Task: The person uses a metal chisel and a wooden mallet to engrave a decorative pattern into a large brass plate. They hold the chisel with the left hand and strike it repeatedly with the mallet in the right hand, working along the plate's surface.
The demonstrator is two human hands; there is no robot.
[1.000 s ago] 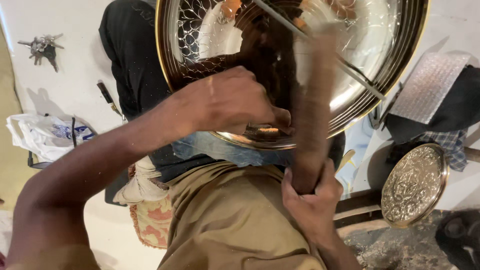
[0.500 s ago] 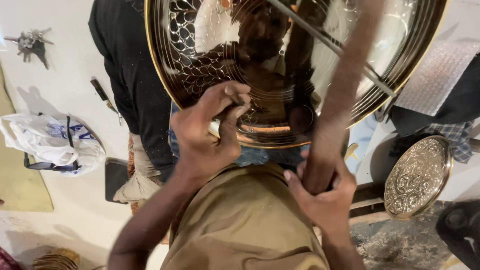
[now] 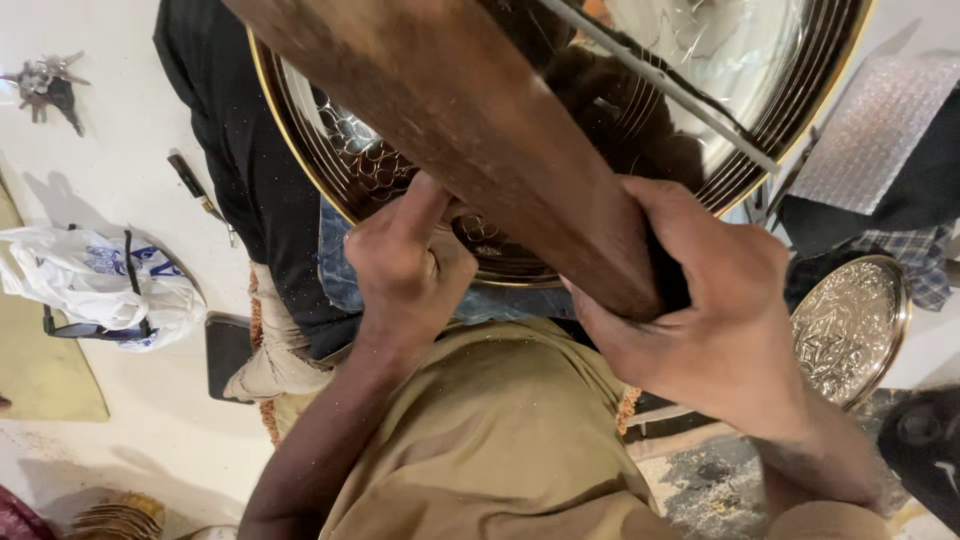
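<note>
The right hand [image 3: 690, 320] grips a wooden mallet [image 3: 480, 130]. The left hand [image 3: 410, 265] is closed, pressing against the engraved metal tray [image 3: 780, 90].

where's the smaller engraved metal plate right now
In the head view the smaller engraved plate lies low on the right, just beyond the right hand gripping the wooden mallet, below the checked cloth.

Glossy engraved metal tray [image 3: 700, 90]; rough matt wooden mallet [image 3: 470, 120]; embossed plate [image 3: 848, 330].
</note>
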